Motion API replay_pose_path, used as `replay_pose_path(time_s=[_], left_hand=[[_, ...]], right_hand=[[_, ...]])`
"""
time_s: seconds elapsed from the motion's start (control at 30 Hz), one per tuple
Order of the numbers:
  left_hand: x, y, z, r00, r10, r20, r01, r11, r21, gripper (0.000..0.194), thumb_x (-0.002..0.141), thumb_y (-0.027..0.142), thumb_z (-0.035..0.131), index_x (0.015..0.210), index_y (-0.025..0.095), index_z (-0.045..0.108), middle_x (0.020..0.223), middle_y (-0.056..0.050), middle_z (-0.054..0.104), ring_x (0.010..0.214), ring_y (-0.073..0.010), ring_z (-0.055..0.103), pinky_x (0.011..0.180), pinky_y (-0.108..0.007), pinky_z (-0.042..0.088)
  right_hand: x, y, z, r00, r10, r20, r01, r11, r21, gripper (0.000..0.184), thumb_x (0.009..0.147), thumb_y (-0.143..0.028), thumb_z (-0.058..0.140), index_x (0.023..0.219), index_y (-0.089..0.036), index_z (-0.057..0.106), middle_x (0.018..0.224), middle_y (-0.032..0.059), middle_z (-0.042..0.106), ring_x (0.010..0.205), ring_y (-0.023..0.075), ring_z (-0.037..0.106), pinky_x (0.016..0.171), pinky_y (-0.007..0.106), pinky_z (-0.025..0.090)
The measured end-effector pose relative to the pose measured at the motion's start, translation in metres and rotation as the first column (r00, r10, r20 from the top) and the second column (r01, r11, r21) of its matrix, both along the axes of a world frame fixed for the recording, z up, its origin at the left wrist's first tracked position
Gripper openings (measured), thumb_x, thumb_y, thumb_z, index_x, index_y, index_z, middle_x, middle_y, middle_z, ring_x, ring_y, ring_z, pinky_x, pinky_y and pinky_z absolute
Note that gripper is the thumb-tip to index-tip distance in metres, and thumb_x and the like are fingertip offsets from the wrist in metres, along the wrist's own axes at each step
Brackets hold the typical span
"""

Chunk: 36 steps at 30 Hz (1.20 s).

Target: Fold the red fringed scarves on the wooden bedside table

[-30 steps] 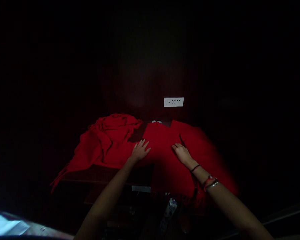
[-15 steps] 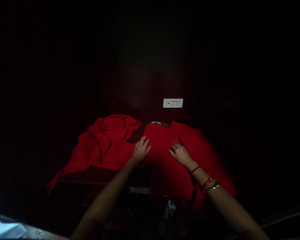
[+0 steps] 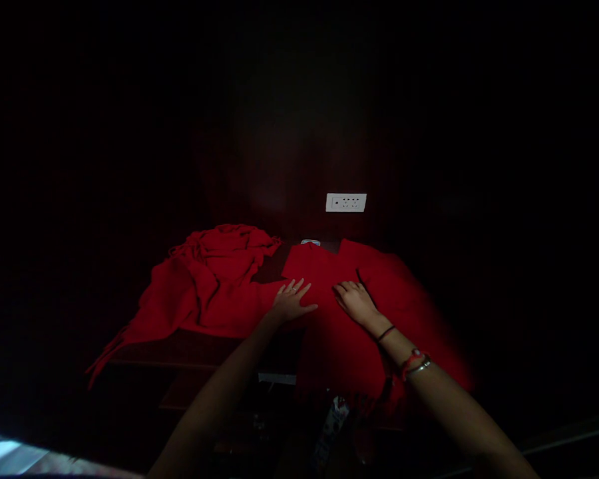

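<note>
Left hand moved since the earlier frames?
Yes: against the fixed wall socket, the left hand has shifted right over the red cloth, toward the right hand.

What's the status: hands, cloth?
Left hand spread on red cloth; right hand on it, half-curled. Red cloth bunched at left, flatter at right. White socket plate behind, apart from hands.

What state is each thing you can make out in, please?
Red cloth at left: rumpled, fringed.
Red cloth between the hands: spread out flatter.
Left hand: open, laid on the cloth.
Right hand: bent over the cloth; any pinch unclear.
Bracelets: worn on the right forearm.
Wall socket: nothing plugged in.
Patterned item below: too dim to tell.
</note>
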State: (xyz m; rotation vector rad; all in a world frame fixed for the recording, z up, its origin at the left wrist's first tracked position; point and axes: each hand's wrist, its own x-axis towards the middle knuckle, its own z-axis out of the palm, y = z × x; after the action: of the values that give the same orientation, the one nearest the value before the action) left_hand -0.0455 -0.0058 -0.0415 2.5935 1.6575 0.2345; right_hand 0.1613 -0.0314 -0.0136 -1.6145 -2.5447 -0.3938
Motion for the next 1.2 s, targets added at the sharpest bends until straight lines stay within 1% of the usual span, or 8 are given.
replay_pose_path(time_s=[0.17,0.3,0.5,0.67,0.77,0.9,1.0,1.2], left_hand=[[0.000,0.003,-0.005,0.998,0.048,0.049,-0.052,0.996,0.074,0.075,0.072,0.067,0.030,0.132,0.023,0.021,0.138,-0.007,0.017,0.126,-0.0252,0.013,0.098,-0.039,0.020],[-0.001,0.005,-0.008,0.986,0.132,0.102,-0.146,0.978,0.147,0.061,0.082,0.053,0.026,0.131,0.017,0.024,0.138,-0.011,0.017,0.125,-0.0251,0.014,0.095,-0.036,0.026],[0.000,0.006,-0.008,0.974,0.210,0.085,-0.220,0.969,0.117,0.065,0.078,0.053,0.034,0.130,0.015,0.025,0.137,-0.012,0.020,0.125,-0.0274,0.016,0.095,-0.037,0.027],[0.000,0.005,-0.005,0.964,0.244,0.103,-0.256,0.959,0.120,0.062,0.078,0.052,0.036,0.127,0.014,0.032,0.133,-0.013,0.029,0.121,-0.0244,0.027,0.094,-0.034,0.028],[-0.002,0.006,-0.006,0.953,0.273,0.135,-0.290,0.949,0.126,0.061,0.078,0.050,0.038,0.126,0.013,0.033,0.131,-0.013,0.031,0.116,-0.0226,0.035,0.092,-0.031,0.031],[-0.007,0.011,-0.008,0.953,0.285,0.102,-0.295,0.951,0.097,0.065,0.076,0.055,0.036,0.127,0.014,0.030,0.133,-0.013,0.027,0.121,-0.0240,0.026,0.094,-0.034,0.027],[-0.011,0.016,-0.009,0.958,0.281,0.056,-0.285,0.956,0.065,0.070,0.075,0.060,0.033,0.129,0.016,0.027,0.135,-0.012,0.024,0.124,-0.0255,0.019,0.096,-0.037,0.023],[-0.016,0.020,-0.006,0.958,0.284,0.037,-0.286,0.957,0.058,0.082,0.070,0.068,0.029,0.131,0.015,0.021,0.136,-0.014,0.020,0.124,-0.0277,0.018,0.096,-0.039,0.021]], right_hand=[[-0.002,0.005,0.016,0.988,0.057,0.140,-0.059,0.998,0.013,0.025,0.082,-0.012,0.033,0.090,-0.013,0.057,0.088,0.0112,0.060,0.084,0.0172,0.052,0.073,0.027,0.034],[0.009,0.002,0.018,0.992,0.036,0.117,-0.049,0.994,0.103,0.023,0.084,-0.016,0.033,0.087,-0.014,0.056,0.086,0.0098,0.059,0.081,0.0166,0.051,0.072,0.026,0.032],[0.026,-0.002,0.007,0.996,-0.013,0.090,0.005,0.996,0.087,0.024,0.084,-0.018,0.033,0.085,-0.015,0.057,0.084,0.0092,0.059,0.081,0.0168,0.051,0.074,0.027,0.033],[0.020,-0.003,0.007,0.997,0.034,0.062,-0.031,0.998,-0.049,0.024,0.084,-0.020,0.032,0.087,-0.016,0.056,0.089,0.0086,0.058,0.084,0.0156,0.050,0.076,0.024,0.035],[0.014,-0.005,0.011,1.000,-0.011,0.005,0.011,1.000,-0.024,0.023,0.083,-0.022,0.035,0.094,-0.016,0.054,0.095,0.0087,0.055,0.089,0.0166,0.048,0.079,0.025,0.035],[0.010,-0.007,0.013,0.991,-0.130,0.025,0.130,0.991,-0.018,0.025,0.083,-0.019,0.033,0.099,-0.016,0.051,0.097,0.0112,0.053,0.089,0.0184,0.048,0.073,0.026,0.038],[0.010,-0.007,0.017,0.989,-0.119,0.085,0.124,0.991,-0.054,0.025,0.082,-0.011,0.031,0.095,-0.015,0.052,0.092,0.0111,0.054,0.085,0.0181,0.049,0.069,0.025,0.039],[0.022,-0.012,0.015,0.994,-0.088,0.057,0.085,0.995,0.060,0.025,0.082,-0.012,0.033,0.096,-0.016,0.053,0.099,0.0114,0.051,0.094,0.0208,0.044,0.078,0.029,0.038]])
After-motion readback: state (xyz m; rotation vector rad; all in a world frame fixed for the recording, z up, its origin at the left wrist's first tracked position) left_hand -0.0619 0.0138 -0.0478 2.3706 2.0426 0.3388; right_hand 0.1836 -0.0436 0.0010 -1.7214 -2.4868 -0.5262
